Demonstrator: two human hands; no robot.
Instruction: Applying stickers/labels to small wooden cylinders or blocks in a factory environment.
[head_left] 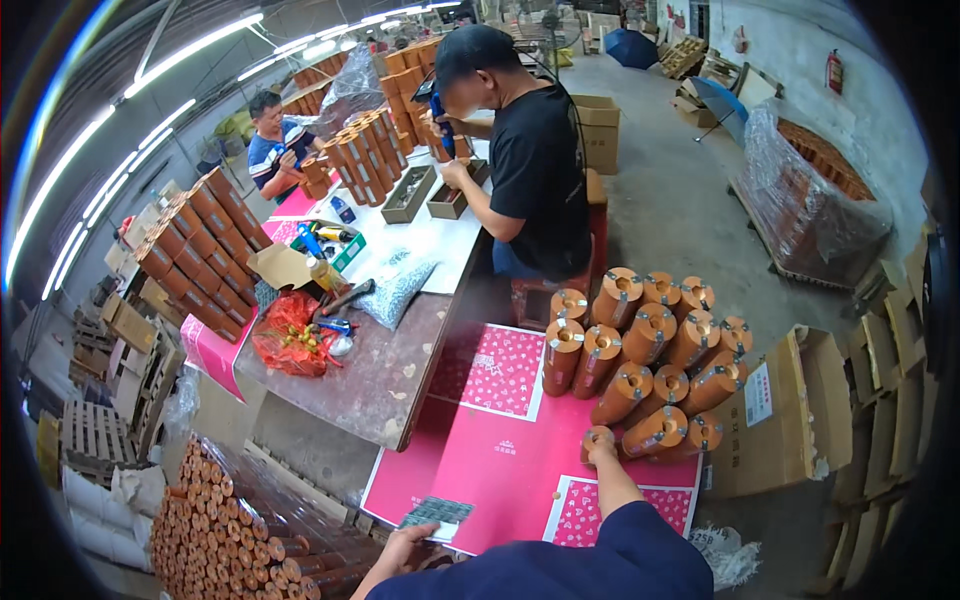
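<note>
Pink printed sheeting covers the work surface in a large, cluttered workshop. The person's right hand reaches out on an extended forearm from the lower edge, fingers curled over an orange-brown cylinder. The left hand, held low, pinches a flat stack of dark green cards along one side. Just beyond the right hand, hollow cylinders stand packed together, crowding the space ahead; a cardboard box is to their right. Farther left, a tabletop carries a red mesh bag and a clear bag of small pieces. Beside it is a co-worker in black. The gripped cylinder sits beneath the right fingers, partly hidden, at the cluster's near-left edge, well apart from the cards.
</note>
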